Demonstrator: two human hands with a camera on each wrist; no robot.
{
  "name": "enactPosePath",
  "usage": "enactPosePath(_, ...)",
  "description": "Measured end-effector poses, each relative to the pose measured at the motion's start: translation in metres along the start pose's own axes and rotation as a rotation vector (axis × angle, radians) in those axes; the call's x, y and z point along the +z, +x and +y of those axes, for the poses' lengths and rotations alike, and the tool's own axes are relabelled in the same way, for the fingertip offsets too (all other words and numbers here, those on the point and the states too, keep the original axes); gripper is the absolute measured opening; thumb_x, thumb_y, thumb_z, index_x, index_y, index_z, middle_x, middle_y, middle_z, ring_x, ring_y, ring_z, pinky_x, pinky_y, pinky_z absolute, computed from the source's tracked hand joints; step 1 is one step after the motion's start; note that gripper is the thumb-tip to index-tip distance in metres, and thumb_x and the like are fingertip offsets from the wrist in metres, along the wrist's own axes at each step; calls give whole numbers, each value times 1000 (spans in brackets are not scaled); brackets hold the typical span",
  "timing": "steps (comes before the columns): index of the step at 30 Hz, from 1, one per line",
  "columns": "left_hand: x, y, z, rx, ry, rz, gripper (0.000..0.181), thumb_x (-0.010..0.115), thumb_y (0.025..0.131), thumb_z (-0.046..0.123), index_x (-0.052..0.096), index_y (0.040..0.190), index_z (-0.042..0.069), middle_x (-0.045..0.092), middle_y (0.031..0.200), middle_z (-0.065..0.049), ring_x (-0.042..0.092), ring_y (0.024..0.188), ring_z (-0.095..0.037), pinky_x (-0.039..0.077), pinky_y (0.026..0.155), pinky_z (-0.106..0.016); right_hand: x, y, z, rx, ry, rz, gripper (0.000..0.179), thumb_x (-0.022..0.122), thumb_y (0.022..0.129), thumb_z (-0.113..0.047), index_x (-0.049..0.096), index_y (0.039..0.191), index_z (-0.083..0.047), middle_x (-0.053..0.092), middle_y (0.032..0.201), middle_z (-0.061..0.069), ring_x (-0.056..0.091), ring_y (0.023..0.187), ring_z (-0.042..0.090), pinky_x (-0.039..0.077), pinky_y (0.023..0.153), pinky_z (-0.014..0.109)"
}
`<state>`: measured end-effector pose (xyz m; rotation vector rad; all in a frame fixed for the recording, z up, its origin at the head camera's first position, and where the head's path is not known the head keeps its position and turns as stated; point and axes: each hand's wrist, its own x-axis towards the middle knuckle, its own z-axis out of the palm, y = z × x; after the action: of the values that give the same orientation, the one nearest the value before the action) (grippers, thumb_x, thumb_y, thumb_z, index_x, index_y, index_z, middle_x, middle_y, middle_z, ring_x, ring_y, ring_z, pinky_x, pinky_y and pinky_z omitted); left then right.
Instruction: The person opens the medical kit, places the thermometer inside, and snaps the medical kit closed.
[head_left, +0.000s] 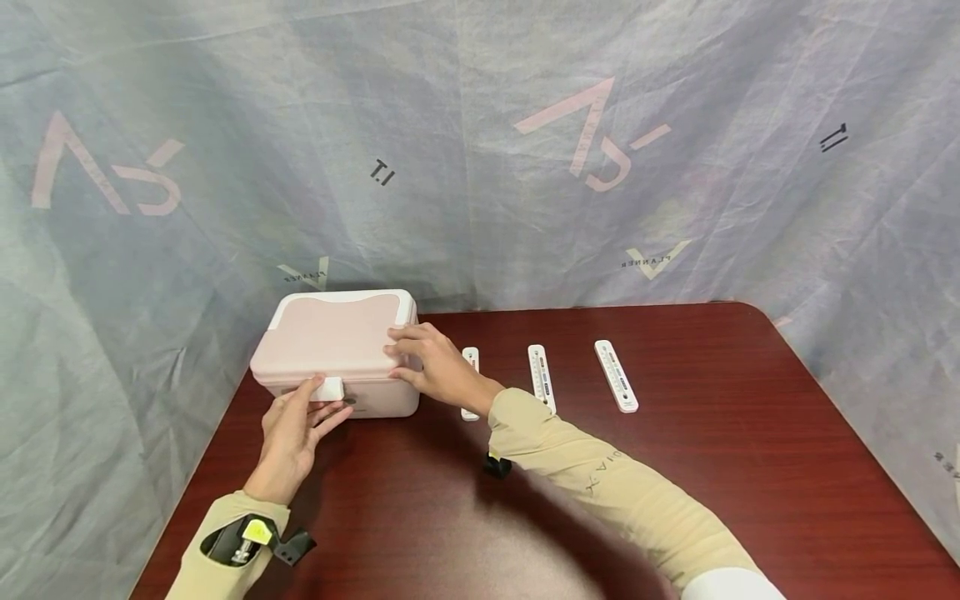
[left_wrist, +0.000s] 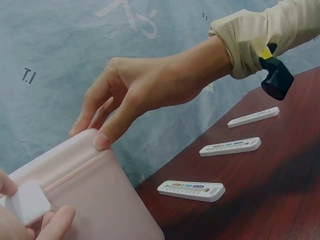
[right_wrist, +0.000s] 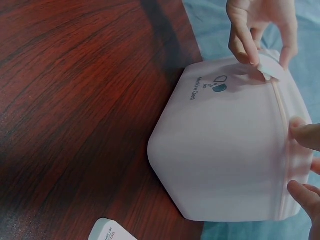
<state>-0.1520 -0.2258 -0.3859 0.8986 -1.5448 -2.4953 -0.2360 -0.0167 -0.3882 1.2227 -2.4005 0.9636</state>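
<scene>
A pale pink medicine chest [head_left: 333, 337] with a white-trimmed lid stands at the back left of the table, its lid down. On its front is a white latch [head_left: 330, 389], which my left hand [head_left: 288, 442] pinches, thumb on top and fingers below. My right hand [head_left: 442, 365] grips the lid's front right corner, thumb at the front edge and fingers spread along the side. In the right wrist view, "Medicine Chest" lettering [right_wrist: 196, 89] shows on the front wall [right_wrist: 225, 145], and the latch [right_wrist: 270, 67] is tilted out from the seam.
Three white thermometers [head_left: 617, 377] with printed scales lie in a row to the right of the chest. My right forearm [head_left: 585, 467] passes over the nearer ends of two. A grey printed cloth [head_left: 480, 167] hangs close behind the dark red wooden table [head_left: 750, 433].
</scene>
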Motion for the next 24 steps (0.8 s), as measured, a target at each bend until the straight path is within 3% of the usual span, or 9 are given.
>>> enactPosePath(9, 0, -1, 1, -10, -5, 7, 28, 67, 88, 17, 47, 105, 9, 55, 77, -2, 66, 66, -19, 54, 75, -42, 2, -1, -1, 8, 8, -3, 31, 76, 81, -19, 71, 109, -5, 60, 126, 10, 52, 114, 23, 41, 99, 33)
enactPosePath(17, -3, -5, 1, 12, -29, -46, 26, 64, 91, 15, 48, 110, 8, 56, 79, -4, 67, 73, -20, 54, 78, -41, 2, -1, 0, -3, 14, 7, 30, 76, 82, -19, 71, 108, -5, 60, 126, 11, 51, 116, 24, 39, 101, 32)
enactPosePath(24, -6, -8, -1, 22, -90, -72, 14, 63, 91, 11, 55, 101, 7, 57, 76, -5, 68, 76, -24, 53, 80, -44, 2, -2, 0, -7, 22, 13, 30, 76, 82, -18, 71, 109, -4, 60, 125, 11, 50, 119, 24, 38, 103, 31)
